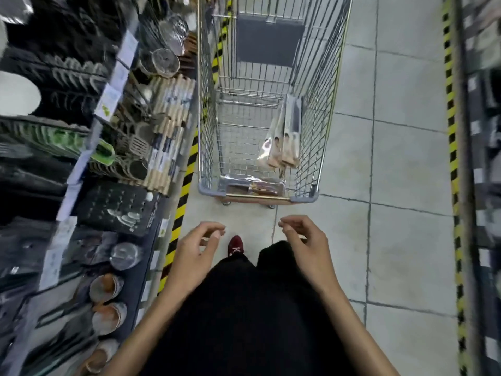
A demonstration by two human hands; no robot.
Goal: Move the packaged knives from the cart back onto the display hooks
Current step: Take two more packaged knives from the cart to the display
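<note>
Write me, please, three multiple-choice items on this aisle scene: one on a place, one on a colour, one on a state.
1. Where do the upright clear-packaged wooden-handled knives stand in the silver wire shopping cart?
A. leaning on its right wall
B. hanging outside its left wall
C. under it

2. What colour is the person's shoe?
A. white
B. dark red
C. blue

3. What do the left hand and right hand hold?
A. a knife pack each
B. the cart handle
C. nothing

1 A: the packs rest against the right-side wire.
2 B: the toe between the hands is dark red.
3 C: both hands hover short of the cart, empty.
</note>
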